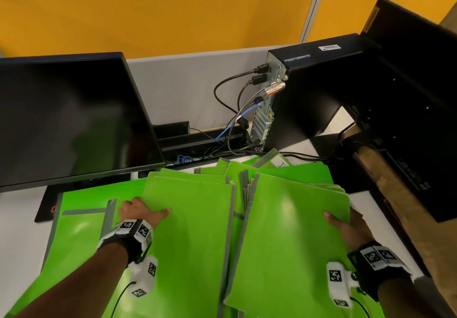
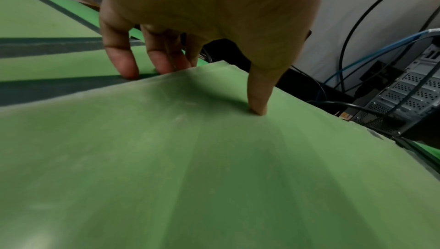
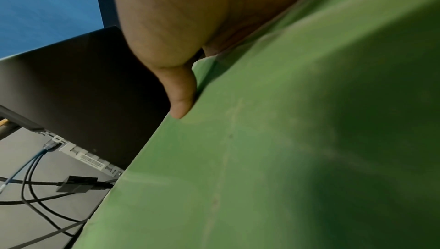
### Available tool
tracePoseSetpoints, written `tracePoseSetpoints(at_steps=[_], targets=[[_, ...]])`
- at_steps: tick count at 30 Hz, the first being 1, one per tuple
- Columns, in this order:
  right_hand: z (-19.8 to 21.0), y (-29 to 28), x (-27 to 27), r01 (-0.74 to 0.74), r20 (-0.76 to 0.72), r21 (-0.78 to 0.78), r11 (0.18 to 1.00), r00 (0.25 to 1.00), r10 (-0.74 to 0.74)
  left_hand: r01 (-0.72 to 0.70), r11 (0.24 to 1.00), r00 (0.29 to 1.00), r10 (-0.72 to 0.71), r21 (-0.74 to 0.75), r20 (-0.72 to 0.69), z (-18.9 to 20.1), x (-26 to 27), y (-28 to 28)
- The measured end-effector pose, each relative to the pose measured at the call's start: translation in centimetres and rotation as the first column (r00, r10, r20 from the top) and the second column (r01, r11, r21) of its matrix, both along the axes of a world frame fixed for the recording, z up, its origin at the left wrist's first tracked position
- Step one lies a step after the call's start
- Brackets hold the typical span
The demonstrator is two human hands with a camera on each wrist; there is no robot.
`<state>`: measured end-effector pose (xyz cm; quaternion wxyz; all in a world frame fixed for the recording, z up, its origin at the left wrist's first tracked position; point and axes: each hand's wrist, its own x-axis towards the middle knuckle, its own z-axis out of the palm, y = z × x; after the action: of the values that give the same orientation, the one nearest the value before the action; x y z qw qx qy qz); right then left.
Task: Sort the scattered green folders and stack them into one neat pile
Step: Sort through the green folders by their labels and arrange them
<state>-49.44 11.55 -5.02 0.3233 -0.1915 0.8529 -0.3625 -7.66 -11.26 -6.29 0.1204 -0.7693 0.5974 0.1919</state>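
Several bright green folders with grey spines lie overlapped across the white desk. My left hand (image 1: pixel 142 210) grips the left edge of a raised folder (image 1: pixel 190 231); its thumb (image 2: pixel 258 100) presses on top and the fingers (image 2: pixel 123 64) curl under the edge. My right hand (image 1: pixel 346 223) holds the right edge of another folder (image 1: pixel 294 231), thumb (image 3: pixel 181 100) on the top face, fingers hidden beneath. That folder is tilted up on its right side. More folders (image 1: pixel 81 228) lie flat to the left and behind.
A black monitor (image 1: pixel 69 119) stands at the back left. A black computer tower (image 1: pixel 309 95) with plugged cables (image 1: pixel 232 124) stands behind the folders. A dark cabinet (image 1: pixel 408 107) is at the right. Bare white desk (image 1: pixel 17 233) shows at the left.
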Motion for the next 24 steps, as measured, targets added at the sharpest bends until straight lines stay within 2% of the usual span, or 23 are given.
tracePoseSetpoints(at_steps=[3,6,8,11,14,18,21,24], targets=[[-1.2,-0.4,-0.4,-0.031,-0.011,0.018,0.999,0.999,0.031,-0.009,0.999,1.0,0.007,0.044,0.027,0.1,-0.3,-0.1],[-0.3,-0.7,0.6,-0.033,-0.093,0.067,0.997,0.995,0.039,0.008,0.999,0.999,-0.01,0.053,0.045,0.1,-0.5,-0.4],[-0.3,-0.6,0.9,-0.05,-0.164,0.082,0.995,0.985,0.063,-0.004,0.999,1.0,0.006,0.048,-0.024,0.0,-0.6,-0.7],[-0.8,-0.3,1.2,-0.076,-0.187,0.155,0.985,0.977,0.105,-0.027,0.998,0.984,0.037,0.057,-0.177,-0.3,-0.4,-0.9],[-0.8,-0.1,1.3,-0.075,-0.113,0.16,0.984,0.989,0.094,-0.026,0.998,0.979,0.039,0.066,-0.2,-0.3,-0.2,-0.9],[-0.7,0.4,0.7,-0.128,-0.032,0.086,0.988,0.991,0.131,-0.064,0.992,0.965,0.09,0.112,-0.246,-0.2,-0.1,-1.0],[-0.4,0.4,0.8,-0.098,-0.071,0.061,0.993,0.992,0.103,-0.078,0.987,0.948,0.116,0.138,-0.295,-0.9,0.4,-1.2],[-0.2,0.4,1.1,-0.084,-0.109,0.058,0.995,0.99,0.09,-0.123,0.983,0.914,0.165,0.135,-0.371,-4.1,2.0,-1.8]])
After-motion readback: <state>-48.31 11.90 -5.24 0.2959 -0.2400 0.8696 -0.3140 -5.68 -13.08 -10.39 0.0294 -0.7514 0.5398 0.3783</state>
